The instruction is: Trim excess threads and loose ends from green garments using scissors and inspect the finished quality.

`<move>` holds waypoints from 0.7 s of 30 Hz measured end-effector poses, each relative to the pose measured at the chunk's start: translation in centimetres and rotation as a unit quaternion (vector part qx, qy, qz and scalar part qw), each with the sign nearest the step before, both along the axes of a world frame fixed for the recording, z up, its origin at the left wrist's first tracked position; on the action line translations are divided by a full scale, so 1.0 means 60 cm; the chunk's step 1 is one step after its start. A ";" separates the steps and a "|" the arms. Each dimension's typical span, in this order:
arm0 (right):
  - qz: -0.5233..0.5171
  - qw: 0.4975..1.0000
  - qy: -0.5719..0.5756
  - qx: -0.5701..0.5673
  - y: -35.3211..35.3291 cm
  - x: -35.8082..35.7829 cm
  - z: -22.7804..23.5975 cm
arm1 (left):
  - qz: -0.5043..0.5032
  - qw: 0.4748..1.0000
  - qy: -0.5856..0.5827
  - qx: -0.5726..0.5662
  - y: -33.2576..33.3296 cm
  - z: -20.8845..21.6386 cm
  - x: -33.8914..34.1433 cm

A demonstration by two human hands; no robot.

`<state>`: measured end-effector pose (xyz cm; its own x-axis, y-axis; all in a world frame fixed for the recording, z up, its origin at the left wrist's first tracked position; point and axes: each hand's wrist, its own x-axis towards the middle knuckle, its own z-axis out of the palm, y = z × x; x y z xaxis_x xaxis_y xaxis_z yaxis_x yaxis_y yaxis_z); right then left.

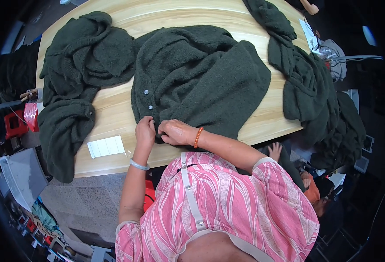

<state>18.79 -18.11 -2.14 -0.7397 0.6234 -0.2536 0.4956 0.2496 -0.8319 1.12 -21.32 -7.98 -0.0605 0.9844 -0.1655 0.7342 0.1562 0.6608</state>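
A dark green knitted cardigan (210,83) lies rumpled across the middle of the wooden table, its near edge in front of me. Two sparkly round buttons sit on its left front band, an upper button (146,92) and a lower button (150,107). Just below them my left hand (145,129) is closed, fingertips pinching the band. Close beside it, my right hand (176,132) is curled with its knuckles up, gripping the cardigan near the same band. Whatever lies between the fingertips is hidden.
More dark green knitwear (85,56) is heaped at the left, with another piece (65,131) hanging over the edge. A further pile (308,85) lies right. A white label sheet (106,147) rests near my left arm. Another person's hand (275,151) shows at the near right edge.
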 end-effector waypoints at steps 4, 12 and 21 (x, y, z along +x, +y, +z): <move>-0.005 0.999 0.019 0.037 -0.005 -0.002 0.000 | 0.017 0.999 0.044 0.008 0.010 0.022 0.024; -0.033 0.997 0.012 0.071 -0.007 -0.011 0.020 | 0.097 0.895 -0.358 -0.249 0.014 0.044 -0.020; -0.122 0.987 0.043 0.099 -0.008 -0.015 0.034 | 0.143 0.706 -0.610 -0.330 0.003 0.059 -0.044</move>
